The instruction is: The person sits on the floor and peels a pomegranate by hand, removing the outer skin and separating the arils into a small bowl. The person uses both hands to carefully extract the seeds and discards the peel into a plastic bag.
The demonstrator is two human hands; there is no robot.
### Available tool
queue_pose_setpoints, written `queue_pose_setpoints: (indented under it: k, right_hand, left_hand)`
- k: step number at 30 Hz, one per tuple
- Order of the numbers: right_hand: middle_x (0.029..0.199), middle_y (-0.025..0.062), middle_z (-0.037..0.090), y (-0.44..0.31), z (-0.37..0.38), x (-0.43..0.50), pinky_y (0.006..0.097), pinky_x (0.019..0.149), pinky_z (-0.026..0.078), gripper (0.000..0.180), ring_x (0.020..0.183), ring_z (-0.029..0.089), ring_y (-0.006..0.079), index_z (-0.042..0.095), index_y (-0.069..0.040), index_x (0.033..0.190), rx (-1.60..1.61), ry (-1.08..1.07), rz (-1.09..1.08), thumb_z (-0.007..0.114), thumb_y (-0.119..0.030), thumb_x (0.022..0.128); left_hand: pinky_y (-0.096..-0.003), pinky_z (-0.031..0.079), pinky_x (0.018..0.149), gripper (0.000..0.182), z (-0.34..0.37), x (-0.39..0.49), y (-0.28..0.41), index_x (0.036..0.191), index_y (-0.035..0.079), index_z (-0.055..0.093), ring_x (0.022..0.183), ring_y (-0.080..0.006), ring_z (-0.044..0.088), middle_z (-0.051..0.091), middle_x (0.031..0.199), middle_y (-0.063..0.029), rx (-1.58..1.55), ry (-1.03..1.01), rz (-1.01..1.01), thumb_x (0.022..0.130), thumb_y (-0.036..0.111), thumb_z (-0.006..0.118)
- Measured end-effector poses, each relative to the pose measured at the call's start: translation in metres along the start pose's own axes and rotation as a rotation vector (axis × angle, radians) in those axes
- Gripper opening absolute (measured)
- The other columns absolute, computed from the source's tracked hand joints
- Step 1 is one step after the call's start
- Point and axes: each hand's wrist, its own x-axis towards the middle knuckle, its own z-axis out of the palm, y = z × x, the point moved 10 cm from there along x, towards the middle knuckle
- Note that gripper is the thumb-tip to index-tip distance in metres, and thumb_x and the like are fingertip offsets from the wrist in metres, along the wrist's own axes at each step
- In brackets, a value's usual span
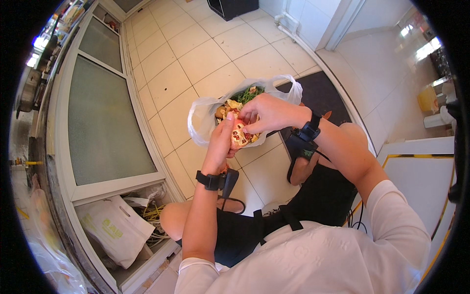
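Observation:
An opened pomegranate (239, 137) with pale pith and dark red seeds is held over a white plastic bag (201, 121). My left hand (220, 141) grips it from the left side, thumb up along its edge. My right hand (262, 113) reaches over from the right, its fingers bent at the pomegranate's upper side; whether they pinch a piece cannot be seen. Inside the wide-mouthed bag lie green leafy scraps (249, 94), yellowish peel pieces (234, 104) and other food waste. Part of the bag's contents is hidden by my hands.
Below the bag is a tiled floor (205, 55), with a dark mat (315, 88) at its right. Frosted-glass cabinet doors (106, 121) line the left. A white carrier bag (117, 228) lies in the lower cabinet, beside coiled cables (152, 215). A black box (233, 8) stands at the top.

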Motion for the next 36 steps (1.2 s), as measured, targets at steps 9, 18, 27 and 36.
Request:
queue_pose_setpoints:
  k: [9, 18, 27, 36]
  right_hand:
    - [0.071, 0.0166, 0.069, 0.001, 0.008, 0.001, 0.032, 0.061, 0.053, 0.017, 0.06, 0.066, 0.0218, 0.068, 0.006, 0.086, -0.242, -0.047, -0.019, 0.069, -0.009, 0.078]
    - [0.087, 0.0145, 0.076, 0.014, -0.001, -0.002, 0.0303, 0.072, 0.058, 0.03, 0.074, 0.073, 0.0181, 0.073, 0.005, 0.108, -0.036, 0.032, 0.0, 0.072, -0.018, 0.089]
    - [0.077, 0.0123, 0.074, 0.016, -0.005, 0.0, 0.0291, 0.064, 0.056, 0.022, 0.065, 0.069, 0.0164, 0.071, 0.004, 0.088, -0.012, 0.099, 0.056, 0.076, -0.016, 0.082]
    - [0.064, 0.0103, 0.068, 0.018, -0.008, 0.001, 0.0268, 0.055, 0.051, 0.015, 0.056, 0.066, 0.0133, 0.069, 0.003, 0.076, -0.004, 0.101, 0.108, 0.074, -0.011, 0.074]
  left_hand:
    - [-0.0205, 0.018, 0.039, 0.043, 0.006, 0.002, -0.009, 0.096, 0.016, 0.061, 0.043, -0.0017, 0.035, 0.05, 0.061, 0.0077, 0.063, 0.024, -0.045, 0.105, 0.055, 0.047]
    - [-0.0208, 0.018, 0.04, 0.05, -0.001, 0.001, -0.01, 0.089, 0.02, 0.059, 0.042, -0.0029, 0.033, 0.049, 0.058, 0.0071, -0.097, -0.013, -0.102, 0.103, 0.064, 0.041]
    - [-0.0211, 0.019, 0.04, 0.048, -0.007, 0.0, -0.003, 0.094, 0.018, 0.061, 0.042, -0.003, 0.034, 0.051, 0.059, 0.0068, -0.086, 0.046, -0.033, 0.104, 0.061, 0.044]
    - [-0.0202, 0.017, 0.041, 0.042, 0.003, -0.001, -0.006, 0.099, 0.018, 0.061, 0.044, -0.0025, 0.035, 0.051, 0.062, 0.0064, -0.16, -0.015, -0.08, 0.104, 0.058, 0.047]
